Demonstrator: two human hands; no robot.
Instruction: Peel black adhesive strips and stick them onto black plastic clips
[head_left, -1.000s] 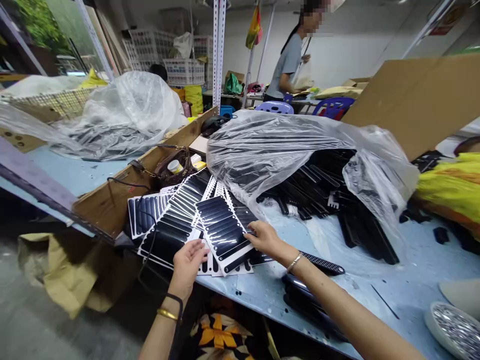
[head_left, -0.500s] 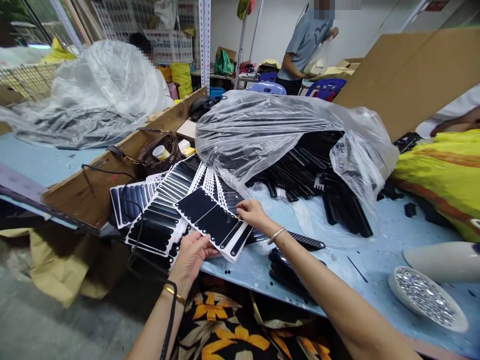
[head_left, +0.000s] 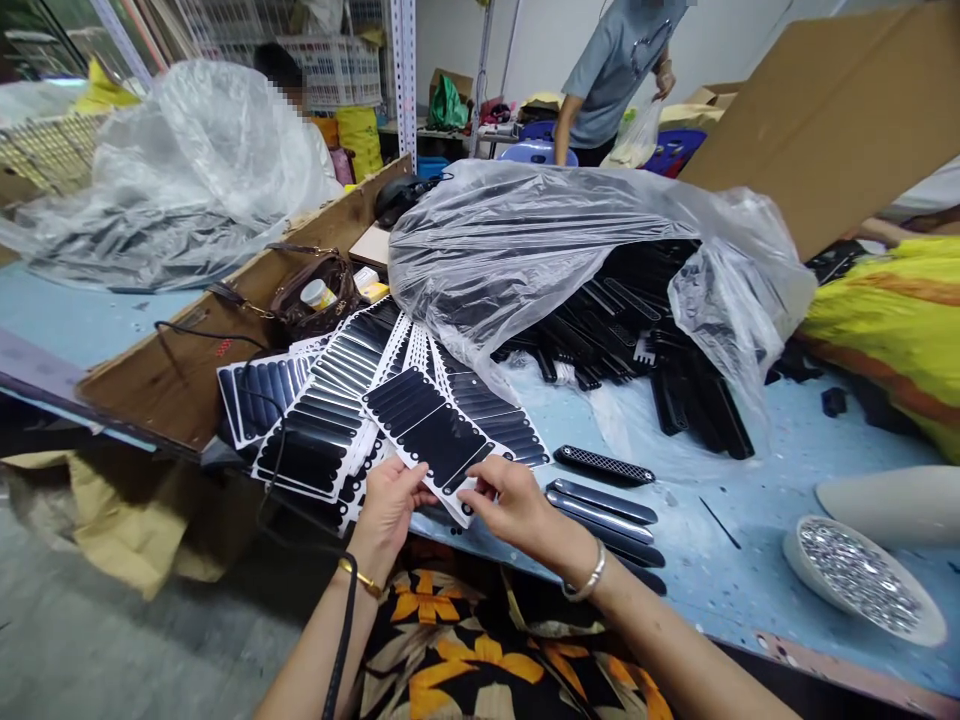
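My left hand (head_left: 391,500) grips the near-left edge of a white-backed sheet of black stickers (head_left: 435,430), thumb on top. At the sheet's lower right edge, my right hand (head_left: 510,500) has its thumb and curled fingers pinched over a black strip; the fingers hide part of it. Beneath and behind the held sheet lie fanned stacks of similar sticker sheets (head_left: 315,420). Several smooth dark handle-like pieces (head_left: 600,520) lie right of my right hand. Just beyond them is a black piece with a crosshatched face (head_left: 604,464).
A clear plastic bag (head_left: 517,230) spills black parts (head_left: 592,330) at the back. A white bowl of small shiny pieces (head_left: 862,580) stands right. A wooden divider (head_left: 165,380), brown handbag (head_left: 315,290) and loose cable are left. A person in grey (head_left: 619,70) stands behind.
My right hand has moved from the sheet's far right edge toward me, to its near corner. The dark pieces beside it are more exposed. The person behind has leaned lower.
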